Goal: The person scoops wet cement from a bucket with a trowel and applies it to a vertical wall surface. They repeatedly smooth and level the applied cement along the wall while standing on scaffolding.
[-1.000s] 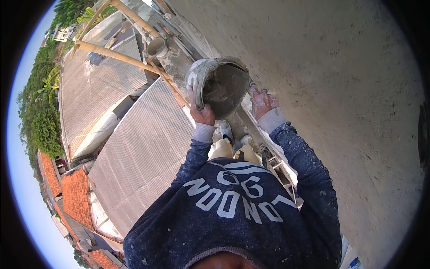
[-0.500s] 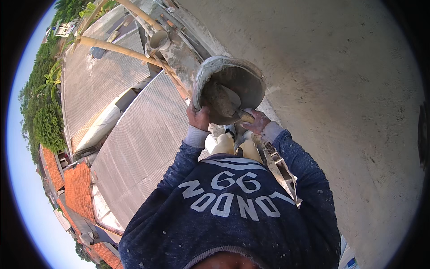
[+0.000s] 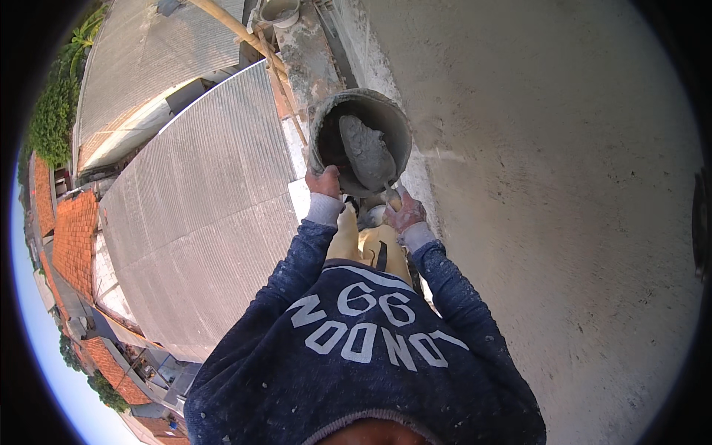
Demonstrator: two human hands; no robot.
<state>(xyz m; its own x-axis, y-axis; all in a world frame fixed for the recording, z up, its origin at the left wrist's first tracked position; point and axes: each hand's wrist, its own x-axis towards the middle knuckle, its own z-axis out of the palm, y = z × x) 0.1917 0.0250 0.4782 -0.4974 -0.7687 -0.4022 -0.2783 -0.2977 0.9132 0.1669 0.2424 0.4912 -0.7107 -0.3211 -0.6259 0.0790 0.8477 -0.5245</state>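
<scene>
My left hand (image 3: 324,182) is closed on the near-left rim of a grey, mortar-stained bucket (image 3: 401,126), which tilts so that its mouth faces me. In my right hand (image 3: 406,212) is the wooden handle of a trowel, gripped at the bucket's near-right edge. The trowel's blade lies inside the bucket mouth, loaded with a long heap of wet grey mortar (image 3: 365,150) that covers most of it. Dark inner wall shows around the heap. How much mortar lies deeper in the bucket cannot be seen.
A grey plastered wall (image 3: 549,185) fills the right side. Beyond the bucket, a second bucket (image 3: 280,10) stands on a rough ledge (image 3: 308,59) beside a bamboo pole (image 3: 230,26). Corrugated roofs (image 3: 200,200) lie below on the left, with orange tiled roofs farther off.
The trowel blade now carries a big mound of mortar, where its bare face showed before. Bucket and both hands have shifted slightly left in view, and the bucket mouth faces me more squarely.
</scene>
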